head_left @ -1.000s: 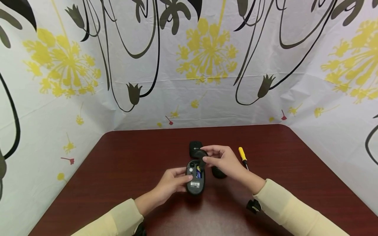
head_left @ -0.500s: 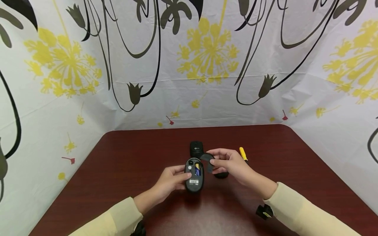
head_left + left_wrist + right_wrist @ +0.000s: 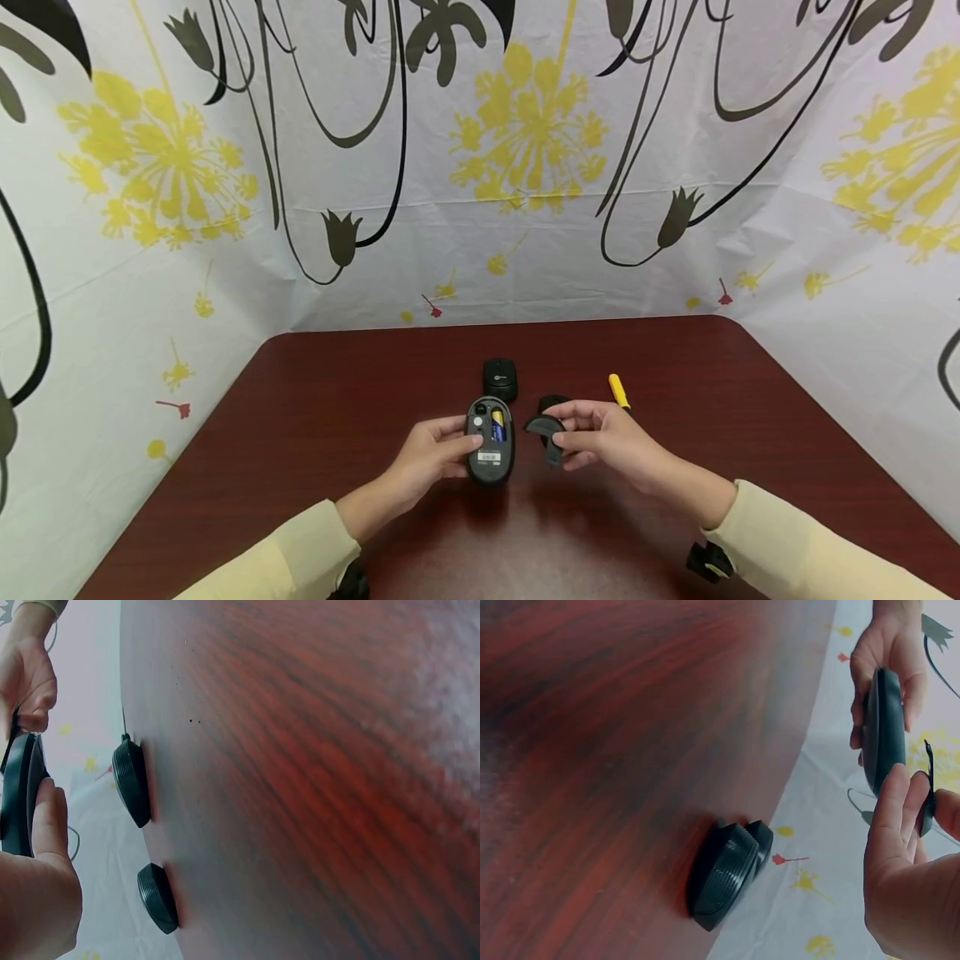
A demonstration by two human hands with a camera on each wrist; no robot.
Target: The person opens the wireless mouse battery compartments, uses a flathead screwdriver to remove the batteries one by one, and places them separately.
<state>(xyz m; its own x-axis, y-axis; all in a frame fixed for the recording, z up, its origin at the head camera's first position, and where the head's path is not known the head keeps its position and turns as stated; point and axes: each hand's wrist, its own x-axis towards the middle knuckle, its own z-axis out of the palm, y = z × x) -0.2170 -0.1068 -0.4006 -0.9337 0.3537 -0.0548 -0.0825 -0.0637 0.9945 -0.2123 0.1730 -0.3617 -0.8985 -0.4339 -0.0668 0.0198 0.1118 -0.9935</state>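
My left hand [image 3: 431,457] grips a black computer mouse [image 3: 489,471] with its underside turned up. A blue and yellow battery [image 3: 498,428] lies in the uncovered compartment, beside a white label. Just to the right, my right hand [image 3: 611,440] pinches a curved black battery cover [image 3: 542,426] between thumb and fingers, apart from the mouse. In the right wrist view the cover [image 3: 928,806] stands edge-on between the fingertips, and the held mouse [image 3: 886,735] is seen from its side, above the table.
A second black mouse [image 3: 499,379] sits on the table behind the held one. A third mouse [image 3: 552,402] is partly hidden by my right hand. A yellow-handled screwdriver [image 3: 617,389] lies farther right, its shaft hidden. Patterned cloth [image 3: 450,250] hangs behind the table [image 3: 360,375].
My right hand has drawn the cover off to the right and nearer to me, away from the mouse, exposing the battery more fully. The left hand has shifted slightly left with the mouse.
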